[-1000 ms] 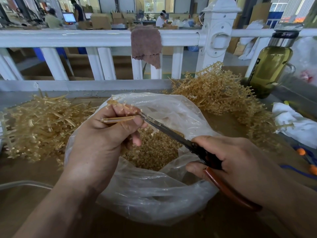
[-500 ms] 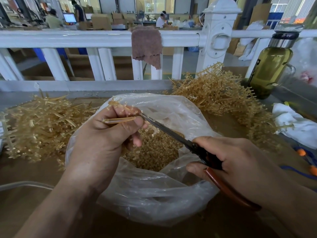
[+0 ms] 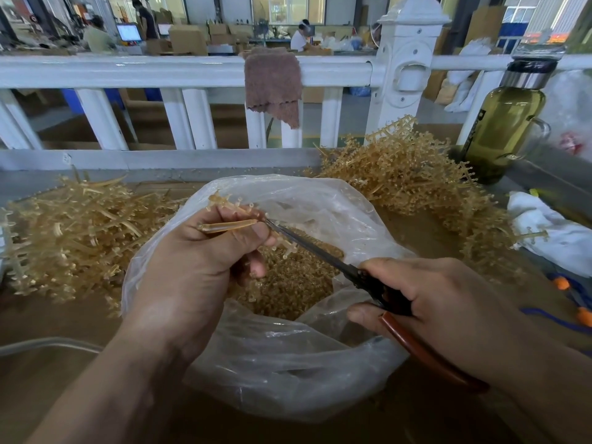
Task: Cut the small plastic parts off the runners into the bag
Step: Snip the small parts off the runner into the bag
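Note:
My left hand [image 3: 195,270] grips an amber plastic runner [image 3: 229,225] over the mouth of a clear plastic bag [image 3: 282,373]. Small parts still stick out from the runner's branches above my fingers. My right hand [image 3: 448,312] holds scissors [image 3: 320,251] with red-brown handles; the blade tips reach the runner right beside my left thumb. Inside the bag lies a heap of cut amber parts [image 3: 288,283].
A pile of bare runners [image 3: 73,235] lies on the left, and a pile of runners with parts [image 3: 416,187] on the right. A green bottle [image 3: 503,129] and white cloth [image 3: 551,232] sit at the right. A white railing [image 3: 160,72] with a brown rag [image 3: 272,84] runs behind.
The scissor tips have shifted slightly along the runner near my left thumb. Both hands stay in nearly the same place over the bag.

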`<state>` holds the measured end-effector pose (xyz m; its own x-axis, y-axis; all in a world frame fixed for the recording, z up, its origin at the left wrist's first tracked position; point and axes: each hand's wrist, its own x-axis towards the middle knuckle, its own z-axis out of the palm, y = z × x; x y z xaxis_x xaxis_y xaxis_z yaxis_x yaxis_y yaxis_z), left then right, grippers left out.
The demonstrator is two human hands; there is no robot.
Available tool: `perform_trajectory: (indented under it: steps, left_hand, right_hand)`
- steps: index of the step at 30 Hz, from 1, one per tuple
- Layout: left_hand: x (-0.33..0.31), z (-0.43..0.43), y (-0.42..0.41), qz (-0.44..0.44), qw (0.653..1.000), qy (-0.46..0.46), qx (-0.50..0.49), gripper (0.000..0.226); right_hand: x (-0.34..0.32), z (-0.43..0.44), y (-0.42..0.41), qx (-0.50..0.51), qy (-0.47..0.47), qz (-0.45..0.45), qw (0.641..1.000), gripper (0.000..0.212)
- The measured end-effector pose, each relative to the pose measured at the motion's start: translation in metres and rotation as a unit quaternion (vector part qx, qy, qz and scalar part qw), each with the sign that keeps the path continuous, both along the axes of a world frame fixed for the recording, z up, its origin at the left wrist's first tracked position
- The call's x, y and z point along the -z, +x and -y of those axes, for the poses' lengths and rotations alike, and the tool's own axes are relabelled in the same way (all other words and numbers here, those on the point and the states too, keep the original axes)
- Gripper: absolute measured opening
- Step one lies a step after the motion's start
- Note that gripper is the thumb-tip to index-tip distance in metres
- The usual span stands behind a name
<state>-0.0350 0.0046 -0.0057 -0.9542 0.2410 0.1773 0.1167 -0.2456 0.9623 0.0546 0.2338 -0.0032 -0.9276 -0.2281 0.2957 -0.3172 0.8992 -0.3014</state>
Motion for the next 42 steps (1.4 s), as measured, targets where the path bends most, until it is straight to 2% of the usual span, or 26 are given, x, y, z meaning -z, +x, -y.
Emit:
perform_trajectory:
  steps: [3, 15, 27, 34, 42]
  left_hand:
    - [0.0016, 0.0009, -0.0009, 0.008, 1.0, -0.006, -0.004, 0.007]
    - [0.0034, 0.0002, -0.0021, 0.007, 1.0, -0.012, -0.008, 0.009]
    - [0.0031, -0.001, -0.0011, 0.002, 1.0, -0.008, -0.013, 0.007]
    - [0.0051, 0.0009, -0.003, 0.004, 1.0, -0.011, -0.005, 0.011]
    - [0.0025, -0.0018, 0.0002, 0.011, 1.0, -0.001, -0.011, 0.015]
  right_hand:
    - [0.0018, 0.0003, 0.0, 0.002, -0.003, 0.008, 1.0, 0.048]
    - [0.0, 0.0008, 0.0009, -0.004, 0.009, 0.001, 1.0, 0.037]
    - [0.0046, -0.0011, 0.0005, 0.015, 0.007, 0.005, 1.0, 0.047]
    - [0.002, -0.0005, 0.0008, 0.007, 0.0, 0.004, 1.0, 0.038]
    - [0.0003, -0.0009, 0.0005, 0.002, -0.008, 0.008, 1.0, 0.04]
